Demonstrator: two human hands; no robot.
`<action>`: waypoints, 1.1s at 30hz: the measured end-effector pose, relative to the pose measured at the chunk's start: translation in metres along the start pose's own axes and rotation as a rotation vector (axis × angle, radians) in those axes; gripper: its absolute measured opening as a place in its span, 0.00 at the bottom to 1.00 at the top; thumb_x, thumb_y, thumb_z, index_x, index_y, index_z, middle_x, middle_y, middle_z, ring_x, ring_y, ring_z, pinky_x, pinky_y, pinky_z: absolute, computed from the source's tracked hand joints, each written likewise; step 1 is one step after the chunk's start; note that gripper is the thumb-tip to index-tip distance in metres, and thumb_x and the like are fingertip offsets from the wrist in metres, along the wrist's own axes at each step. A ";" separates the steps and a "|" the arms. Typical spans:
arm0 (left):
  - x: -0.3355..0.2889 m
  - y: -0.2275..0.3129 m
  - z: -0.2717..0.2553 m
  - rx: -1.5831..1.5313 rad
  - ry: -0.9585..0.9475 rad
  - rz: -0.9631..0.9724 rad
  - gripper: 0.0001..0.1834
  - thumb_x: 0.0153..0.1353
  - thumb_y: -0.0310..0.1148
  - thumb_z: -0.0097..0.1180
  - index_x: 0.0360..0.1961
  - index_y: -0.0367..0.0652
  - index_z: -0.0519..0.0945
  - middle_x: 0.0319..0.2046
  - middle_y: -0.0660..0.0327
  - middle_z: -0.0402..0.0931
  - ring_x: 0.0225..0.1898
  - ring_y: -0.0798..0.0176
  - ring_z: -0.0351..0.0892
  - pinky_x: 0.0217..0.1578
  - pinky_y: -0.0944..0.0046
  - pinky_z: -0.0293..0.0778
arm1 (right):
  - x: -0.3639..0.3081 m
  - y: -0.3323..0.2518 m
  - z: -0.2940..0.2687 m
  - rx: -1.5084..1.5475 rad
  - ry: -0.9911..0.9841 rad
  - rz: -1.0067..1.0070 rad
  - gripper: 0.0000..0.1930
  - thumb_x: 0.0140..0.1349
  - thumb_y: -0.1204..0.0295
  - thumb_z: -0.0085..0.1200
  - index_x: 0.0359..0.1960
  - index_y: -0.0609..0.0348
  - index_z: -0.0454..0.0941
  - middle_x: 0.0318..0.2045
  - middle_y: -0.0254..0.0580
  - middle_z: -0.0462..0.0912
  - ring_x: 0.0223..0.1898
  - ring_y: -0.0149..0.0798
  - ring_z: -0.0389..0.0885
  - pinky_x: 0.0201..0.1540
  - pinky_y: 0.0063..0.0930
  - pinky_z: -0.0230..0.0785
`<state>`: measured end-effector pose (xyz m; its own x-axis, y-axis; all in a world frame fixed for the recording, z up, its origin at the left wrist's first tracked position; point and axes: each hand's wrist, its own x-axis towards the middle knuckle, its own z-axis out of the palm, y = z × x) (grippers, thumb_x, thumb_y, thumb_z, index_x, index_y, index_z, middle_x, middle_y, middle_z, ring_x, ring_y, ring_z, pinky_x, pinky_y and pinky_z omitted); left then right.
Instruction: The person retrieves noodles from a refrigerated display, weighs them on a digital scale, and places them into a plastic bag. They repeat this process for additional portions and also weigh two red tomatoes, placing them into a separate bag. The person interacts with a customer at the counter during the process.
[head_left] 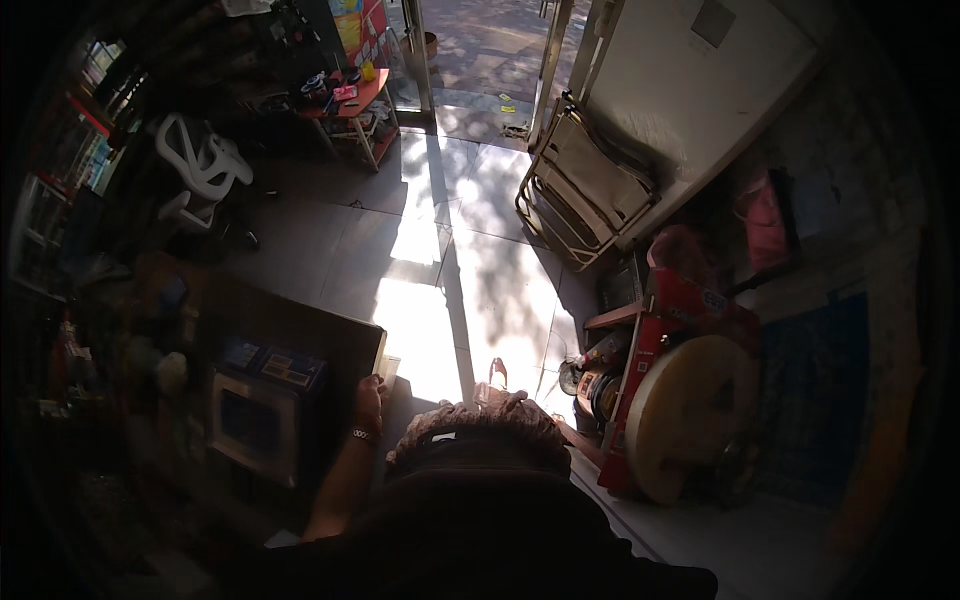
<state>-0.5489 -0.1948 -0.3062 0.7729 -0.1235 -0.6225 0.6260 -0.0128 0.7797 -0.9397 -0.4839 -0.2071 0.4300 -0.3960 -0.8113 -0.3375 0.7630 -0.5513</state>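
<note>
My left hand [371,397], with a beaded bracelet on its wrist, is at the right-hand edge of a dark counter [310,316]. Its fingers are curled closed beside a small pale flat piece [389,369]. Shade and glare hide what they grip. Blue boxes [272,364] stand on the counter, left of this hand, behind a pale-framed panel [254,425]. My right hand does not show. Dark clothing [480,520] fills the lower middle, and a reddish shoe [498,372] shows on the floor ahead.
Folded metal-framed chairs [585,180] lean against a white panel [700,90] at the right. Nearer stand a red rack [640,400] and a round pale disc [690,420]. A white plastic chair [203,165] and a small cluttered table [362,95] are far left. Sunlight enters through an open doorway.
</note>
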 end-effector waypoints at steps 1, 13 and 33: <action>0.006 0.000 0.003 0.015 -0.011 -0.023 0.17 0.68 0.33 0.37 0.18 0.54 0.60 0.15 0.76 0.52 0.15 0.79 0.44 0.13 0.71 0.43 | 0.012 -0.023 0.006 -0.033 -0.045 0.031 0.18 0.64 0.59 0.51 0.51 0.55 0.69 0.46 0.39 0.71 0.47 0.35 0.70 0.51 0.31 0.63; 0.052 -0.089 -0.003 0.349 0.651 -0.090 0.14 0.57 0.41 0.59 0.29 0.39 0.77 0.22 0.62 0.71 0.27 0.65 0.71 0.27 0.58 0.69 | 0.230 -0.309 0.176 -0.635 -0.354 0.320 0.15 0.65 0.58 0.49 0.47 0.52 0.73 0.38 0.37 0.78 0.40 0.35 0.76 0.45 0.31 0.69; 0.054 0.118 0.051 -0.815 0.955 0.370 0.16 0.70 0.36 0.49 0.54 0.40 0.74 0.50 0.59 0.75 0.54 0.65 0.74 0.56 0.66 0.69 | 0.519 -0.232 0.800 -1.780 -0.948 0.167 0.20 0.64 0.60 0.49 0.54 0.53 0.70 0.45 0.43 0.81 0.46 0.42 0.81 0.48 0.38 0.70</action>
<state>-0.4389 -0.2531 -0.2446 0.4690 0.7623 -0.4460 -0.0150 0.5118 0.8590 0.0321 -0.4577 -0.3447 0.3305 0.4036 -0.8532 -0.4450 -0.7305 -0.5180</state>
